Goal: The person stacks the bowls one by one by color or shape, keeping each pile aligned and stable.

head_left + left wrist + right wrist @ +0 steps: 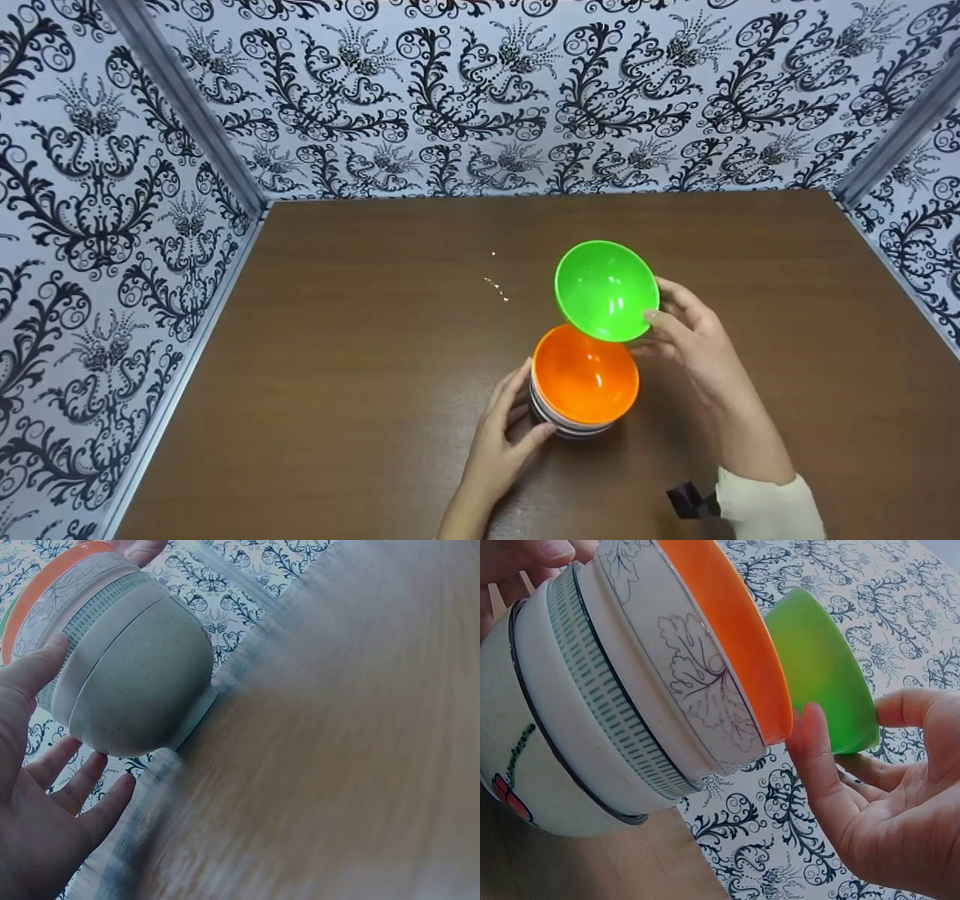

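A green bowl (604, 289) is tilted above and behind an orange bowl (581, 379). My right hand (705, 345) pinches the green bowl's right rim, thumb inside and fingers outside. The orange bowl tops a nested stack on the table. Below it the right wrist view shows a white bowl with a leaf drawing (694, 667), a green-dashed bowl (604, 679), and a large pale bowl (146, 671) at the bottom. My left hand (495, 442) holds the stack's left side, thumb in front; in the left wrist view several of its fingers spread below the rims.
The stack stands on a brown wooden table (360, 337). Small white specks (499, 289) lie left of the green bowl. Patterned panels (480, 90) wall off the back and sides. A black strap (690, 501) hangs near the right sleeve (769, 506).
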### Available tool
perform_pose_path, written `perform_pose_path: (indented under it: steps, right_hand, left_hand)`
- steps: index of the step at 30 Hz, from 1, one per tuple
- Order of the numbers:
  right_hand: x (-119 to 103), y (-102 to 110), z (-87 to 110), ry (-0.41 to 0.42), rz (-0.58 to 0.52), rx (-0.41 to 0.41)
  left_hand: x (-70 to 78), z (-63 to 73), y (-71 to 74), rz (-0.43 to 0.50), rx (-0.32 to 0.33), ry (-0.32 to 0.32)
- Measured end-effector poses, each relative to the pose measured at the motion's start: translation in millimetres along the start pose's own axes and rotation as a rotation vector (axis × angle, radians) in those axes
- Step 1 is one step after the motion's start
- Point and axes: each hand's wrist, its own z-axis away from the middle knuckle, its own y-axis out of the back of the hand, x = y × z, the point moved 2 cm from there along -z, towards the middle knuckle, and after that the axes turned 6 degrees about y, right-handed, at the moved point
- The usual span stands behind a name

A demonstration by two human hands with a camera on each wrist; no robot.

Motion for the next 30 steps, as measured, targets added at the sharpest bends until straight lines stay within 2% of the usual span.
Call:
perform_pose_path:
  steps: [12,30]
  right_hand:
    - [0.1,0.6,2.4,0.027,0.004,-0.026]
    - [-0.4,-0.1,5.7,0.022,0.045,-0.048]
  left_hand:
    - [2.4,-0.4,-0.7,-0.007,-0.002,-0.002]
    - [1.7,0.0,-0.1,-0.009,0.006,-0.021]
